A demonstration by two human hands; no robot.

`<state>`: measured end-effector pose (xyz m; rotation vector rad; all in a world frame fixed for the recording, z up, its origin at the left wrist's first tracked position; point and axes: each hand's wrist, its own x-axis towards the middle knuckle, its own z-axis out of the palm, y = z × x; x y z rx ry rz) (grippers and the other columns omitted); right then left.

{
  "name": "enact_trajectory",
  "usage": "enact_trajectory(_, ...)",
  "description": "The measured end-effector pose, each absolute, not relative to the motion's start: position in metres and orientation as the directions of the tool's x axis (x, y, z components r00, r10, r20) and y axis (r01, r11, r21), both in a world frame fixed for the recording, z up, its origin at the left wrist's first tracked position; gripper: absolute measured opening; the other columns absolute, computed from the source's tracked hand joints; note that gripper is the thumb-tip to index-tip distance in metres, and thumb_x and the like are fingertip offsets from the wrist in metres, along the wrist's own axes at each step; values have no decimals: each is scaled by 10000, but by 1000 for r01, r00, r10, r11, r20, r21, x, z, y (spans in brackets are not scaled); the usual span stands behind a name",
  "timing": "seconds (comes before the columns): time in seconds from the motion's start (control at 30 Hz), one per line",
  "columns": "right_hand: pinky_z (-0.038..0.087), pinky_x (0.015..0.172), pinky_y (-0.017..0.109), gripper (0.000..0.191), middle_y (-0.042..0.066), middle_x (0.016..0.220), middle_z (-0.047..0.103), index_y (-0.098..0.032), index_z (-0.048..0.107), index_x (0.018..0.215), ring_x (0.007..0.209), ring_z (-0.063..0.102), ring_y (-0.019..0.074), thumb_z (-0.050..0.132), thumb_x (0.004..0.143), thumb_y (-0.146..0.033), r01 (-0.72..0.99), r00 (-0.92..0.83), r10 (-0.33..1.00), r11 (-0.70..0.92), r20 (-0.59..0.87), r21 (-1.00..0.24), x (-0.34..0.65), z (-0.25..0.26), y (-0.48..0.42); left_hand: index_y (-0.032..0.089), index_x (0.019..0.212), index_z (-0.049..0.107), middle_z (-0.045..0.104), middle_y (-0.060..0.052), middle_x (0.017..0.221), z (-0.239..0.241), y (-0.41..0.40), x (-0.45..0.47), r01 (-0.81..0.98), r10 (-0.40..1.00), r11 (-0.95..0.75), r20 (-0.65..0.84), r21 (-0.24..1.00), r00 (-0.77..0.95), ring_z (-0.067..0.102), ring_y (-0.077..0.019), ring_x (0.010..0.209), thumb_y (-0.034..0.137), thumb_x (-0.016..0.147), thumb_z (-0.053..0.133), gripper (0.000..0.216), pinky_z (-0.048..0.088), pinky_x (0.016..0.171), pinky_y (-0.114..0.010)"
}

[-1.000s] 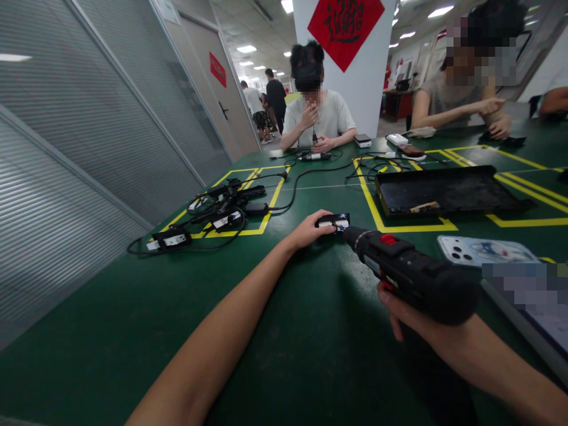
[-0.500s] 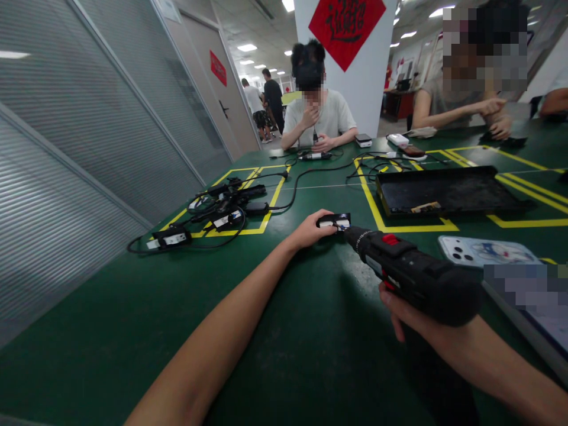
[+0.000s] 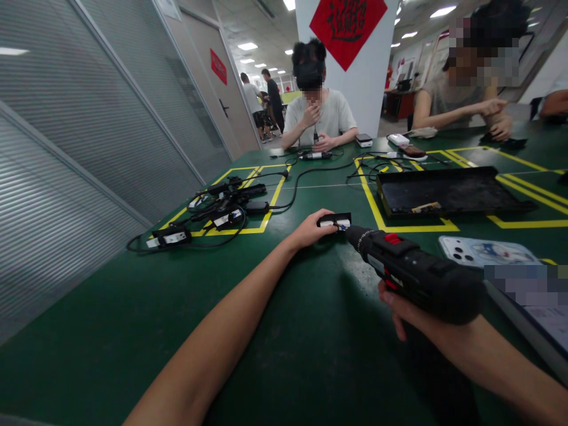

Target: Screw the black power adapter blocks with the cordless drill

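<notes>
Head view, black drill [image 3: 421, 269], red switches [image 3: 393, 238], right grip [image 3: 428, 319] clasping it, left grip [image 3: 311, 229] holding black-white block [image 3: 341, 218]

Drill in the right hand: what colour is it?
The drill is black with red accents, best seen in the head view.

- what colour is the drill [image 3: 417, 272]?
- mostly black, with bright red bits on the top and by the handle.
- and the small block [image 3: 336, 220]?
- black and white, with a tiny bit of blue.
- the table [image 3: 284, 367]?
- dark green, and the tape [image 3: 412, 228] on it makes yellow lines like boxes.
- what about the phone [image 3: 488, 251]?
- light blue, with a picture on its back and dark round spots at one end.
- and the tray [image 3: 444, 190]?
- black. the paper diamond [image 3: 348, 29] is red with black writing.
</notes>
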<state>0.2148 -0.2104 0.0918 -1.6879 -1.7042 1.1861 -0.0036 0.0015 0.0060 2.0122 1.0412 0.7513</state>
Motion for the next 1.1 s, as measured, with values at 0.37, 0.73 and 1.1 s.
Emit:
enact_trajectory(0.37,431,671,357,327,-2,656,618,-233,597,923,704,597,213,433,862,-509,498,-152,943,-184,-294,-847,216,85,-211,175,1168,493,572,-51,1122,4,3,-4,383,832,-428,191,818,521,534,-199,1018,380,753,560,467,415,920,-344)
enact_trajectory(0.73,413,631,340,286,-5,637,615,-214,582,959,652,579,194,457,864,-453,465,-170,949,-159,-265,-871,218,88,-210,168,1178,484,552,-64,1150,6,3,-5,421,835,-430,174,799,522,530,-204,1014,387,747,564,491,416,915,-344)
enact_trajectory(1.1,436,622,358,236,-5,609,644,-239,583,884,587,594,195,475,845,-445,408,-160,950,-185,-270,-894,217,84,-214,164,1179,488,559,-64,1115,6,2,-6,423,832,-447,192,788,521,538,-203,986,407,748,566,501,422,896,-336)
